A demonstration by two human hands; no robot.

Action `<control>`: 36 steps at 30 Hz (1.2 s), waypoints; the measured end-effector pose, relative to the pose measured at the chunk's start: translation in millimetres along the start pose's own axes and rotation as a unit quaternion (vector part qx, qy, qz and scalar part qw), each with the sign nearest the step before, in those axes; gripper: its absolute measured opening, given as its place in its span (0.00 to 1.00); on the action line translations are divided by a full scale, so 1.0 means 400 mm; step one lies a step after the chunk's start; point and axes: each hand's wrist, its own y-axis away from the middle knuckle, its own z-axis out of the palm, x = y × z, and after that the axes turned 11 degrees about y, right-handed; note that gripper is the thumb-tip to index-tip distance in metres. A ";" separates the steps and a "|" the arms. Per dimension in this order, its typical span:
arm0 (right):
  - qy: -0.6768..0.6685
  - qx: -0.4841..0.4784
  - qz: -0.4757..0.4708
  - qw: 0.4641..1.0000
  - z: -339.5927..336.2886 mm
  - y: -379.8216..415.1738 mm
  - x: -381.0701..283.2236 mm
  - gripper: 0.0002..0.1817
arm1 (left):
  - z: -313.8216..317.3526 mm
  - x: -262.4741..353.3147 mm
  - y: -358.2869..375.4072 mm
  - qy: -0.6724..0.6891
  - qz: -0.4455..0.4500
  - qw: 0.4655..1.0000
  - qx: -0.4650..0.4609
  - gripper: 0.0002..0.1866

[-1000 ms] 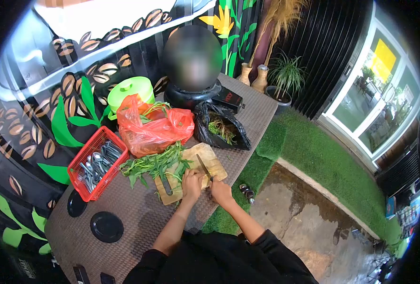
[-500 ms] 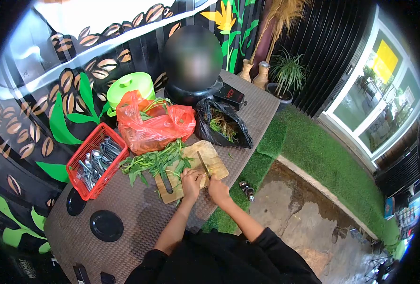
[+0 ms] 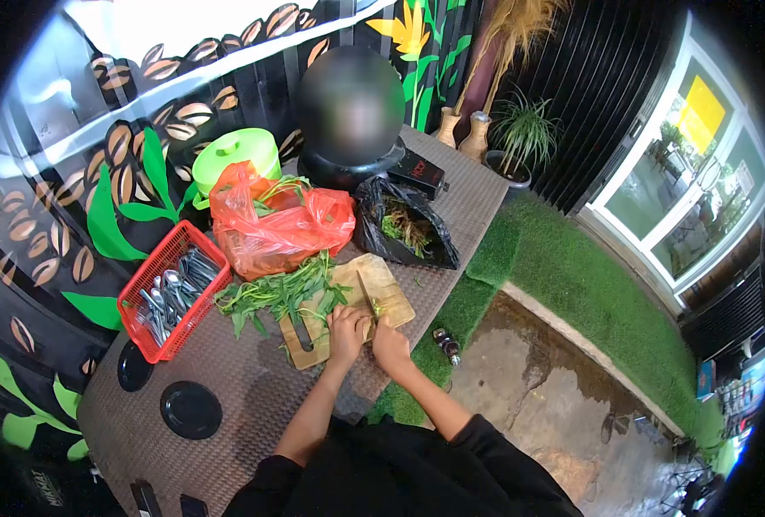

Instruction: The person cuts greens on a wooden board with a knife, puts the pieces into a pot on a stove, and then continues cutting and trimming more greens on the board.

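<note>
A wooden cutting board (image 3: 388, 279) lies on the woven-top table (image 3: 253, 366). Closed around the handle of a knife (image 3: 366, 291) is my right hand (image 3: 390, 346), at the board's near right edge. My left hand (image 3: 346, 331) presses stems of leafy greens (image 3: 288, 291) to the board, just left of the blade. The greens spread over the board's left part and onto the table. Small cut pieces lie by the blade. A red plastic bag (image 3: 270, 226) holding more greens stands behind them, and a black bag (image 3: 406, 226) with plant scraps is to its right.
Left of the greens is a red basket (image 3: 169, 297) of cutlery. Two black plates (image 3: 190, 410) lie near it. A green lidded container (image 3: 236, 159), a black box (image 3: 417, 172) and a potted plant (image 3: 523, 129) stand farther back.
My right hand and the knife handle have shifted slightly left and toward me. The cut pieces beside the blade show more clearly. My left hand stays nearly in place.
</note>
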 end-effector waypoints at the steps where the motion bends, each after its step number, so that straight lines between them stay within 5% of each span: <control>1: -0.037 0.017 -0.012 0.999 0.005 -0.013 0.006 0.16 | -0.002 -0.001 0.006 -0.005 0.002 1.000 0.006 0.05; 7: -0.006 -0.021 0.044 0.999 0.003 0.039 -0.023 0.16 | 0.007 -0.027 0.003 0.017 -0.021 1.000 0.011 0.04; 13: -0.054 -0.007 -0.017 0.998 -0.020 0.010 -0.001 0.15 | -0.001 -0.013 0.007 0.034 -0.023 0.999 0.020 0.05; 17: -0.017 -0.032 0.047 0.998 -0.010 0.036 -0.049 0.14 | 0.008 -0.029 0.007 0.036 -0.023 0.999 0.013 0.05; 28: -0.027 -0.011 0.031 0.999 -0.020 0.057 0.005 0.21 | -0.003 -0.034 0.019 0.007 0.011 0.999 -0.043 0.07; 36: -0.025 -0.033 0.009 0.999 -0.052 0.000 0.041 0.16 | 0.003 -0.006 -0.012 0.050 -0.013 0.998 -0.037 0.12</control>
